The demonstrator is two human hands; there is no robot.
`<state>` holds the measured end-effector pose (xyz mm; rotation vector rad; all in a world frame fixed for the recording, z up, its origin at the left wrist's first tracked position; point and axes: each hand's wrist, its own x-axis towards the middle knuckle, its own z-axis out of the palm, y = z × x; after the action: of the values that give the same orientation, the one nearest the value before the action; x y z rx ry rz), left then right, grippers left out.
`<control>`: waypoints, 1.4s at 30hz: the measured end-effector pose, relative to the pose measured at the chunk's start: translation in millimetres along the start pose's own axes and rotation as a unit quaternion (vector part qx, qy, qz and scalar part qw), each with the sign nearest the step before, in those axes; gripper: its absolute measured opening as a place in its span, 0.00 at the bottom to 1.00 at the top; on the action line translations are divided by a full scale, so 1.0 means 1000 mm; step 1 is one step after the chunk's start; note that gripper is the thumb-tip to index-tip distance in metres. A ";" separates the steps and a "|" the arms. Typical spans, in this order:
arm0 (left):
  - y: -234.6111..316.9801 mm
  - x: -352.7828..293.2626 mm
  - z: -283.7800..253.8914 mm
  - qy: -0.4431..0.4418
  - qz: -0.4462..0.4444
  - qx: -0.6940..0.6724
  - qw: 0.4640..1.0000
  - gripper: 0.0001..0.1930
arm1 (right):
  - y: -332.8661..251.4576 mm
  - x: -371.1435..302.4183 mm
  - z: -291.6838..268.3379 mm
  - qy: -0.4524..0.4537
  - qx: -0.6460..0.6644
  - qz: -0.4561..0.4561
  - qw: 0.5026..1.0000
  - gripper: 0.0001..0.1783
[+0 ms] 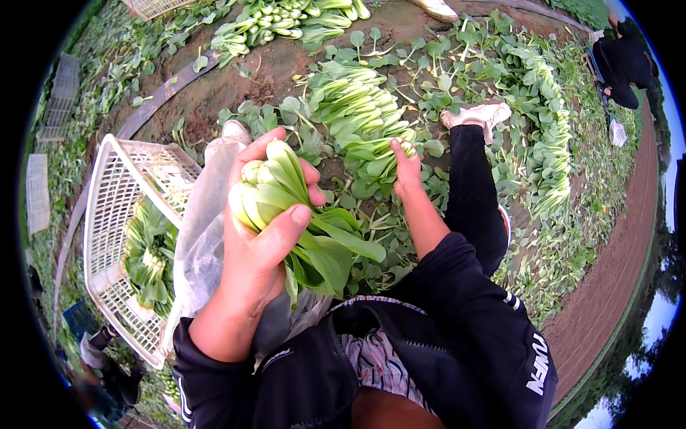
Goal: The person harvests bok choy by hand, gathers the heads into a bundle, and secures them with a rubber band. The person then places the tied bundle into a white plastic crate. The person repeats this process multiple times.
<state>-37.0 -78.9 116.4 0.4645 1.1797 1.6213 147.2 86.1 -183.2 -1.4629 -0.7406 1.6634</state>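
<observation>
My left hand (pixel 251 252) is wrapped around a bunch of bok choy (pixel 275 187), pale stem bases up and green leaves hanging toward my lap. Further right and ahead, my right hand (pixel 408 170) closes on a bok choy (pixel 408 148) at the near end of a long row. That row of bok choy (pixel 357 107) lies on the ground between my feet, stems overlapping. Part of my right fingers is hidden behind the plants.
A white plastic crate (pixel 107 286) stands at my left with tied bok choy (pixel 151 261) inside. More bok choy (pixel 264 25) lies at the far side, and another row (pixel 554 136) at the right. Loose leaves litter the soil. Another person (pixel 623 61) is at the far right.
</observation>
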 end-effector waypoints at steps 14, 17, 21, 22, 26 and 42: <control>-0.036 -0.001 0.004 -0.172 -0.103 0.073 0.977 0.35 | -0.166 -0.183 0.033 -0.333 0.030 -0.197 0.922 0.15; -0.035 -0.003 0.001 -0.208 -0.119 0.016 0.971 0.33 | -0.175 -0.193 0.025 -0.331 0.003 -0.239 0.913 0.16; -0.033 -0.007 0.002 -0.264 -0.132 -0.004 0.955 0.34 | -0.188 -0.212 0.029 -0.422 -0.024 -0.192 0.885 0.18; -0.031 -0.007 0.001 -0.278 -0.132 -0.006 0.951 0.34 | -0.193 -0.217 0.030 -0.445 -0.023 -0.176 0.878 0.18; -0.029 -0.012 0.002 -0.305 -0.122 -0.018 0.944 0.36 | -0.192 -0.219 0.032 -0.401 -0.065 -0.275 0.871 0.16; -0.037 -0.024 0.025 -0.178 0.257 0.225 0.923 0.42 | -0.162 -0.261 0.075 -0.284 0.116 -0.323 0.895 0.18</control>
<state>9.9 -88.8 101.0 1.4026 1.2019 1.5840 109.7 -45.7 101.5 -0.4512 -1.1444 1.5578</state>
